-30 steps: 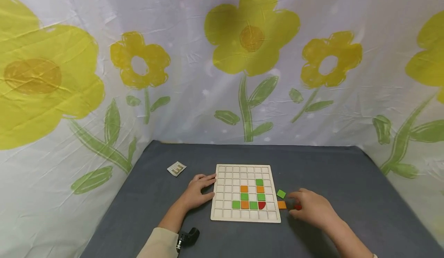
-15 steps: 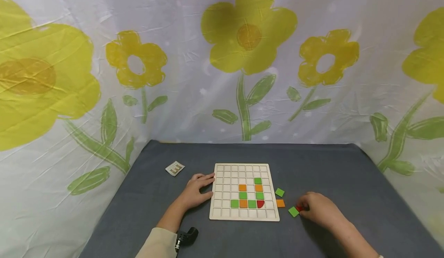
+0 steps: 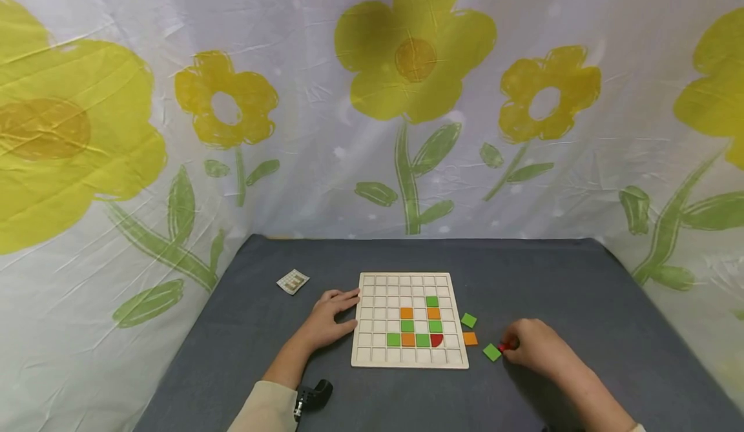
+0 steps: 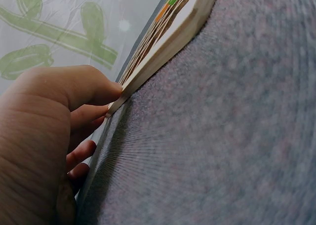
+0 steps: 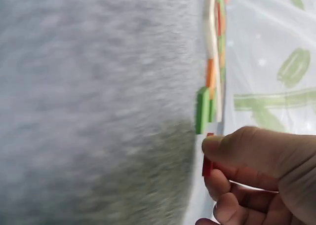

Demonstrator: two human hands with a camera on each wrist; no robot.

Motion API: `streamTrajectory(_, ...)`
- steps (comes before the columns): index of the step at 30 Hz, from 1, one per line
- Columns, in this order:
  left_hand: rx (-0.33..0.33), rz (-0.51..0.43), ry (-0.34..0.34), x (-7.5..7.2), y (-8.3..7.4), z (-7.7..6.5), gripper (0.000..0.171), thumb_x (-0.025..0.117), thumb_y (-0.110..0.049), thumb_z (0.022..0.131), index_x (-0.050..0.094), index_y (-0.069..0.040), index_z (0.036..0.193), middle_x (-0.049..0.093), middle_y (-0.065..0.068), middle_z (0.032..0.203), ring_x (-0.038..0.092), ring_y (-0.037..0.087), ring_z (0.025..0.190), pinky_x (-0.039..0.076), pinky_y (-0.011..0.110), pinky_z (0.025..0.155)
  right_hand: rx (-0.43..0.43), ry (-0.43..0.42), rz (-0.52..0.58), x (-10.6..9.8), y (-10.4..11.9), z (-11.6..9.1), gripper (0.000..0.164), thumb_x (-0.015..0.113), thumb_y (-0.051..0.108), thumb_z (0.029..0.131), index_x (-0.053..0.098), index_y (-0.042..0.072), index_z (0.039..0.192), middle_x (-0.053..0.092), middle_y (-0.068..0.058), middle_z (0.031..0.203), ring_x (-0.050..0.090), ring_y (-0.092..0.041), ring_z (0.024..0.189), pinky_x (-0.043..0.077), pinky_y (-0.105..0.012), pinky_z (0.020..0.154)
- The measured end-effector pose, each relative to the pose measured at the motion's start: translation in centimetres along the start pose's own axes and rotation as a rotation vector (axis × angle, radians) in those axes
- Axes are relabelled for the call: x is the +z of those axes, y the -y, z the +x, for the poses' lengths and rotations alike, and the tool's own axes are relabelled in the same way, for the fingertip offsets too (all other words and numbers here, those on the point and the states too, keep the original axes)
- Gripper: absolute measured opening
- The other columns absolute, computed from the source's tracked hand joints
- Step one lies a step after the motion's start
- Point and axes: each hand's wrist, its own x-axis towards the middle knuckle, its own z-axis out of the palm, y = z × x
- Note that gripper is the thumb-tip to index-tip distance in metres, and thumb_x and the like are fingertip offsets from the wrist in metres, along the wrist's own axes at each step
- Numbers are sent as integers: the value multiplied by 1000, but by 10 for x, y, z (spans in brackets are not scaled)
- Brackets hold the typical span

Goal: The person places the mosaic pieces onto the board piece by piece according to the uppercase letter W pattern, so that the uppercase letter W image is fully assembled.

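My right hand (image 3: 537,347) is off the right side of a pale wooden grid board (image 3: 374,356), low over the cloth. Its thumb and fingers pinch a small red tile (image 5: 208,158), partly covered by the thumb; the tile's full shape is hidden. Just left of those fingers lies a green tile (image 3: 491,352). My left hand (image 3: 327,322) rests at the board's left edge, thumb and fingertips touching the rim, fingers loosely extended. Green and orange tiles and one rounded red tile (image 3: 436,340) sit in the board's cells.
A second green tile (image 3: 469,320) and an orange tile (image 3: 470,339) lie beside the board's right edge. At the back left is a small printed card (image 3: 293,281). Dark grey cloth (image 3: 418,400) covers the table, and a flowered curtain (image 3: 325,161) hangs behind.
My right hand has moved a little to the right, away from the board. The green tile beside its fingers has come into clear view. My left hand keeps its place at the edge.
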Motion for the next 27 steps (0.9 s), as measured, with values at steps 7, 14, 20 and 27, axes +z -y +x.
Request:
streamTrajectory(7, 26, -5, -1, 0, 1, -2, 55, 72, -21, 94, 60, -5, 145, 49, 4, 156, 41, 33, 135, 30, 63, 106, -78, -17, 10, -10, 26, 8, 13, 85, 10, 81, 74, 15, 80, 61, 6, 78, 55, -10, 68, 49, -33, 62)
streamTrajectory(14, 10, -5, -4, -1, -1, -1, 54, 72, -21, 94, 61, -6, 145, 49, 2, 156, 40, 31, 135, 31, 62, 107, -189, -33, 1, -10, 65, 26, 15, 86, 15, 81, 71, 16, 80, 58, 8, 77, 48, -9, 66, 45, -28, 59)
streamTrajectory(20, 6, -8, -11, -1, -1, -1, 54, 72, -21, 94, 61, -7, 145, 49, 0, 156, 41, 30, 135, 32, 62, 106, -219, -20, 7, -6, 100, 45, 13, 83, 11, 81, 72, 15, 82, 61, 8, 78, 50, -11, 69, 46, -30, 61)
streamTrajectory(27, 5, -23, 3, -2, -1, -1, 54, 72, -21, 94, 60, -7, 145, 48, -1, 157, 40, 29, 136, 31, 61, 107, -283, -2, 39, 10, 131, 63, 10, 83, 14, 84, 73, 15, 82, 65, 7, 79, 55, -10, 72, 51, -33, 66)
